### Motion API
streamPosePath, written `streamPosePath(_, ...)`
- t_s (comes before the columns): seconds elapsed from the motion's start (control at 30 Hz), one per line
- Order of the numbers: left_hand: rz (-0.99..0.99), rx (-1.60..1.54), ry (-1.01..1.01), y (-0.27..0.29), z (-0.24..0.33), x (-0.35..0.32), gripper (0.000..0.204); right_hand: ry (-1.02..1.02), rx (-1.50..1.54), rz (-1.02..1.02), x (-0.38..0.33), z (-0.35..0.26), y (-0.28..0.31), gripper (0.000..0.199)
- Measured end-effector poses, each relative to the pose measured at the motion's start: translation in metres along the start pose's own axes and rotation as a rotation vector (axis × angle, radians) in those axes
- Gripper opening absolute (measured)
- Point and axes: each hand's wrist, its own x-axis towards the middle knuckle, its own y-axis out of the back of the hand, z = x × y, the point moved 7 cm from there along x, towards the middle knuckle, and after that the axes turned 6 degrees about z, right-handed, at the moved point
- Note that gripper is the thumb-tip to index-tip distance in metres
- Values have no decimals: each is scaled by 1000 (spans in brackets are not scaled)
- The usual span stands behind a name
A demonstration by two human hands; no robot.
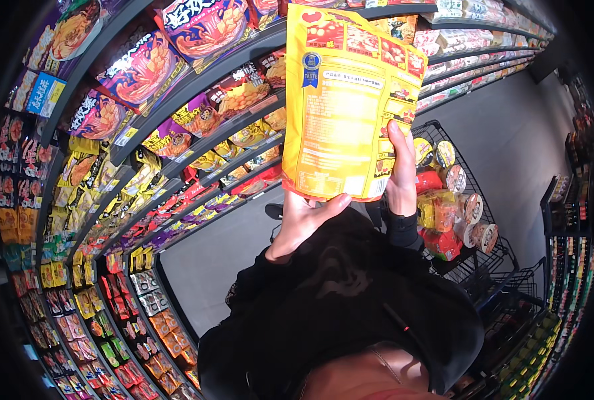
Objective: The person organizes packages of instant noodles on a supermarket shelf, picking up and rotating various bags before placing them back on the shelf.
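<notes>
Head view of a shop aisle. Both hands hold a large yellow stand-up pouch [347,100] upright in front of the camera, its printed back panel facing the viewer, above the dark-sleeved forearms and well clear of the shelves.

The left hand [303,220] supports the bottom edge from below; its thumb [333,202] lies across the lower seam, and the other fingers are hidden behind the pouch, so the grip is closed on the base. The right hand [400,177] clasps the lower right side edge, with fingers [398,143] laid flat on the back panel and the thumb out of sight behind.

The pouch appears to be a flexible glossy film: the panel is slightly bowed and catches the light, which suggests a smooth, somewhat slippery surface that yields under pressure. It stands tall on the two low holds, so it is judged fairly light, with loose contents that may shift. The firmest places to take hold are probably the sealed bottom seam and the side edges, not the soft middle.

To the right stands a black wire shopping cart [490,220] containing cup noodles [471,208] and red packets [441,243]. Curved shelves [197,143] of packaged instant noodles fill the left.
</notes>
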Motion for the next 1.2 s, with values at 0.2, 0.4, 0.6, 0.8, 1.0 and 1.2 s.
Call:
streamPosePath(0.2,-41,-39,30,-5,-3,0,58,60,14,-47,-3,-7,1,48)
streamPosePath(0.4,-35,-14,-1,-3,-5,2,55,72,49,-94,-2,-8,1,49)
streamPosePath(0.6,-26,27,-27,-5,-5,5,52,66,39,-78,0,-8,2,50)
streamPosePath(0.8,-57,65,-30,-6,-9,8,56,64,33,-92,6,-5,8,51)
streamPosePath(1.0,-64,68,-5,-8,-17,12,52,61,33,-87,11,-4,16,52)
streamPosePath(1.2,-74,66,-9,-12,-18,16,52,42,52,-76,14,-4,19,52)
